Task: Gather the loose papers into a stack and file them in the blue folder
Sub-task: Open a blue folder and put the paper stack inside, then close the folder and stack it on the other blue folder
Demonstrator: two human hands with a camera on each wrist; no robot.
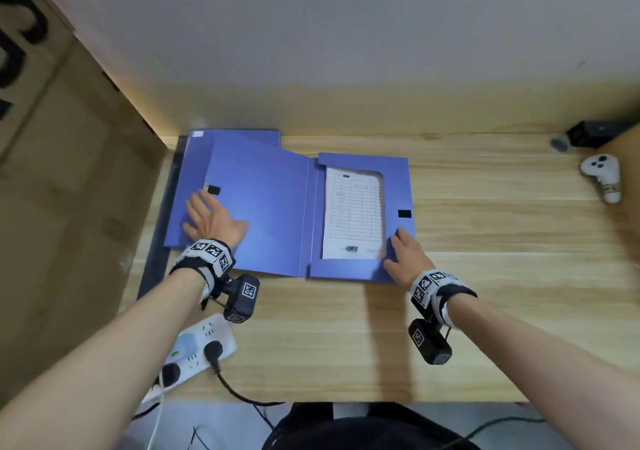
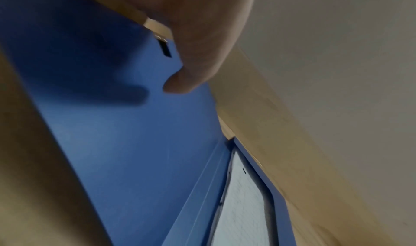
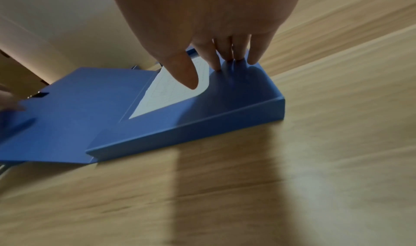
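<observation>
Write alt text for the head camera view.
A blue folder lies open on a wooden table, with printed papers tucked in its right-hand tray. The left hand rests flat on the open cover, and the right hand touches the tray's near right corner. A white power strip lies near the table's front edge, and a white controller at far right.

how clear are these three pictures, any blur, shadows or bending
Head view: mostly sharp, wide-angle bending at the edges, the right hand throws a long shadow on the table. Left wrist view: soft and dim, the left hand shadows the folder. Right wrist view: streaky motion blur on the table, the fingers fairly clear.
</observation>
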